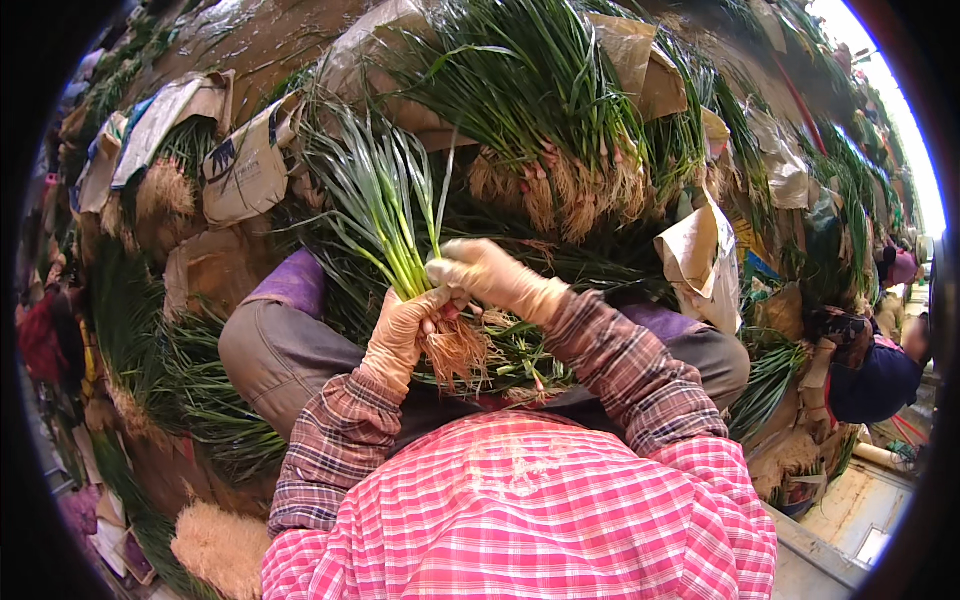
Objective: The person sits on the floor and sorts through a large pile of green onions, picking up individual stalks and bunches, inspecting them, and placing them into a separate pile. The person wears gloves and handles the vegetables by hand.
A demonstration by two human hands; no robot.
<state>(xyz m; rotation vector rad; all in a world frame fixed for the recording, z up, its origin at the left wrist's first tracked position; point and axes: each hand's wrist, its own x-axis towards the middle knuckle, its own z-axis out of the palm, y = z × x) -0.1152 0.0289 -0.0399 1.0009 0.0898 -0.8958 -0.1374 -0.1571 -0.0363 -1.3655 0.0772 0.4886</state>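
Note:
My left hand (405, 328), in a pale glove, grips a bunch of green onions (401, 240) just above the bulbs. The leaves fan up and away, and the brown roots (454, 349) hang below my fingers. My right hand (499, 277), gloved too and slightly blurred, pinches a stalk at the bunch's right side, close above the left thumb. Its fingers partly hide the lower stems. Loose trimmings (529, 360) with a small bulb lie beneath, between my bent legs.
A large heap of green onions (555, 112) lies ahead, roots towards me. Sacking and paper wraps (251, 165) cover bundles at left; a folded bag (701, 259) stands by my right knee. More onions (210, 397) lie at left. Another person (874, 379) is at far right.

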